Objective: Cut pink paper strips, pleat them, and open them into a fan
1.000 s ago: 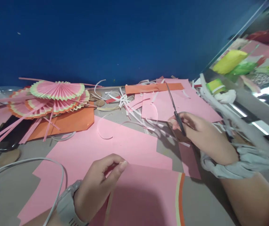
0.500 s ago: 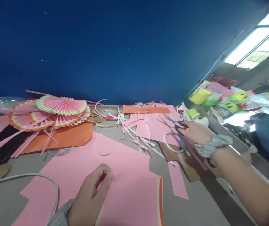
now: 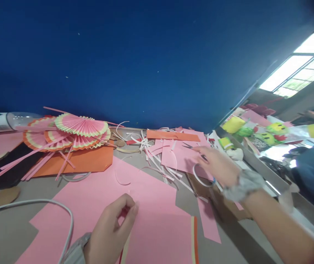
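Note:
My left hand (image 3: 113, 227) is closed in a pinch at the near-left corner area of a pink paper sheet (image 3: 159, 234), which has cream and orange layers (image 3: 194, 238) along its right edge. Another large pink sheet (image 3: 85, 198) lies under and beside it. Farther right, my right hand (image 3: 217, 167), blurred, is closed at a pair of scissors (image 3: 187, 145). Only the blades stick out past the fingers; the handles are mostly hidden. Below the hand are a pink sheet (image 3: 170, 157) and a roll of tape (image 3: 201, 178).
Pleated paper rosettes (image 3: 82, 126) lie on orange paper (image 3: 77, 163) at left, near a plastic bottle (image 3: 22, 121). White paper strips (image 3: 154, 157) are scattered at the back. A grey cable (image 3: 49, 201) curves at front left. A blue wall (image 3: 118, 66) rises behind; another person (image 3: 311, 165) is at right.
My right hand has moved left over the scissors, covering their black handles. My left hand keeps its pinch. The view has shifted slightly.

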`<state>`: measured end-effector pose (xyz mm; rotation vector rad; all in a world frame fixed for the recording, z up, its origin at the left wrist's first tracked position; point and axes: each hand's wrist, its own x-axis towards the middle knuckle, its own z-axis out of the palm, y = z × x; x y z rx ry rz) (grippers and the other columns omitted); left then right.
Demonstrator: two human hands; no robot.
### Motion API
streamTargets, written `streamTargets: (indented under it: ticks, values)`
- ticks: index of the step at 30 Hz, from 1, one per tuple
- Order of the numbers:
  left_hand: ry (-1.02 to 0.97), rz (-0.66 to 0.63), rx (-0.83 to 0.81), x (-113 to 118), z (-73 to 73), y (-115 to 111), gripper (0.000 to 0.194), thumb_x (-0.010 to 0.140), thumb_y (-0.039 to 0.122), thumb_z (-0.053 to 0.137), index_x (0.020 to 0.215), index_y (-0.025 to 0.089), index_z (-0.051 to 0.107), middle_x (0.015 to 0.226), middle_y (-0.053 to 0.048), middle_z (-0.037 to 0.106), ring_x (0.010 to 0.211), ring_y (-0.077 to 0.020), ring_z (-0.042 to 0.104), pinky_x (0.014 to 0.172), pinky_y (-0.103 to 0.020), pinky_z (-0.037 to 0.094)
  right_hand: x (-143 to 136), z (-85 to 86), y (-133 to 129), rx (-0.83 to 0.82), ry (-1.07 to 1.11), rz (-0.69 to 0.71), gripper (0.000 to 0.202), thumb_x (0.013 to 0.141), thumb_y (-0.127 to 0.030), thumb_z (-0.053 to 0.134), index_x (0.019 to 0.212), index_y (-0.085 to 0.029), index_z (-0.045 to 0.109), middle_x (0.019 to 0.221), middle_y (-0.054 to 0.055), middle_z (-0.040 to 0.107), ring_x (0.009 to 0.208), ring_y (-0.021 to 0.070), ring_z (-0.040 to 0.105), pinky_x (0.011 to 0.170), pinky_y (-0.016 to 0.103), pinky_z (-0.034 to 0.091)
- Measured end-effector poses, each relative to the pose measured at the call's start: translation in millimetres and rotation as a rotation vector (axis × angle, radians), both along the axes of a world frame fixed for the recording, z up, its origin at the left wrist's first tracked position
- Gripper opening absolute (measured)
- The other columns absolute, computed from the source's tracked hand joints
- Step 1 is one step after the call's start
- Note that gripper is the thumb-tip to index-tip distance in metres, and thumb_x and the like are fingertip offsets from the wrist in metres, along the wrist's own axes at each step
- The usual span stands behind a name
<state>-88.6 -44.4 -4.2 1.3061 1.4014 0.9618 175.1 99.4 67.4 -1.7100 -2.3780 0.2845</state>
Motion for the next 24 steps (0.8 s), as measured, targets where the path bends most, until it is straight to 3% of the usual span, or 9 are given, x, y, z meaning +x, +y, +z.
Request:
streamTargets:
  ticks: [1, 4, 8, 10, 13, 18, 21, 24]
  values:
    - [-0.004, 0.009, 0.006, 0, -0.6, 0, 0.029, 0.087, 0.037, 0.04, 0.064, 0.019, 0.042, 0.061, 0.004, 0.036, 0.058, -0.0122, 0.036, 0.055, -0.021, 0.033, -16, -1.3, -19, -0.033, 0.019, 0.05, 0.027, 0.088, -0.039, 0.042, 0.102, -0.023, 0.06, 0.101, 0.005, 0.063, 0.089, 0.0202, 0.06, 0.078, 0.033, 0.046]
    - [-0.024, 0.015, -0.002, -1, -2.0, -1, 0.029, 0.088, 0.037, 0.037, 0.065, 0.019, 0.039, 0.061, 0.004, 0.035, 0.059, -0.0122, 0.035, 0.055, -0.022, 0.033, -54, -9.4, -66, -0.333, 0.108, 0.349, 0.023, 0.086, -0.037, 0.046, 0.1, -0.025, 0.06, 0.095, 0.001, 0.065, 0.086, 0.0183, 0.059, 0.072, 0.028, 0.044]
    - [-0.075, 0.075, -0.026, -3, -2.5, -3, 0.032, 0.09, 0.04, 0.033, 0.067, 0.02, 0.04, 0.064, 0.003, 0.039, 0.062, -0.013, 0.039, 0.06, -0.023, 0.036, -66, -25.5, -82, -0.471, 0.115, 0.447, 0.022, 0.085, -0.037, 0.049, 0.077, -0.02, 0.059, 0.07, -0.001, 0.059, 0.067, 0.0143, 0.054, 0.061, 0.024, 0.039]
    - [-0.1, 0.134, -0.03, -4, -3.4, -5, 0.036, 0.091, 0.043, 0.029, 0.066, 0.02, 0.041, 0.064, 0.002, 0.041, 0.064, -0.0134, 0.042, 0.063, -0.023, 0.037, -59, -33.9, -74, -0.504, 0.199, 0.417, 0.027, 0.085, -0.04, 0.047, 0.071, -0.019, 0.055, 0.064, -0.002, 0.052, 0.061, 0.0126, 0.048, 0.058, 0.023, 0.036]
    - [-0.143, 0.147, -0.056, -8, -7.8, -6, 0.041, 0.089, 0.049, 0.029, 0.064, 0.02, 0.044, 0.06, 0.002, 0.043, 0.058, -0.0135, 0.043, 0.06, -0.025, 0.04, -47, -43.4, -62, -0.486, 0.418, 0.249, 0.031, 0.087, -0.044, 0.041, 0.07, -0.019, 0.049, 0.067, -0.002, 0.047, 0.063, 0.0124, 0.045, 0.058, 0.022, 0.037]
    - [-0.356, 0.223, -0.012, -7, -13.2, 1, 0.049, 0.081, 0.06, 0.035, 0.084, 0.019, 0.061, 0.076, -0.006, 0.065, 0.074, -0.023, 0.06, 0.068, -0.033, 0.049, -36, -44.9, -56, -0.204, 0.602, -0.043, 0.024, 0.087, -0.043, 0.042, 0.075, -0.021, 0.046, 0.072, -0.002, 0.043, 0.069, 0.0145, 0.043, 0.065, 0.024, 0.039]
    - [-0.35, 0.178, -0.004, -1, -6.4, 4, 0.043, 0.076, 0.055, 0.051, 0.097, 0.018, 0.062, 0.091, -0.008, 0.067, 0.088, -0.0251, 0.06, 0.078, -0.034, 0.049, -32, -40.8, -57, -0.191, 0.63, -0.065, 0.022, 0.085, -0.043, 0.045, 0.077, -0.022, 0.045, 0.069, -0.002, 0.039, 0.066, 0.0136, 0.041, 0.061, 0.023, 0.039]
    - [-0.311, 0.081, -0.053, 2, -0.1, 2, 0.038, 0.081, 0.044, 0.051, 0.108, 0.017, 0.058, 0.107, -0.01, 0.063, 0.099, -0.0254, 0.058, 0.085, -0.035, 0.047, -33, -38.5, -59, -0.28, 0.637, 0.004, 0.024, 0.085, -0.043, 0.043, 0.075, -0.021, 0.043, 0.069, -0.002, 0.039, 0.065, 0.0134, 0.041, 0.06, 0.023, 0.04]
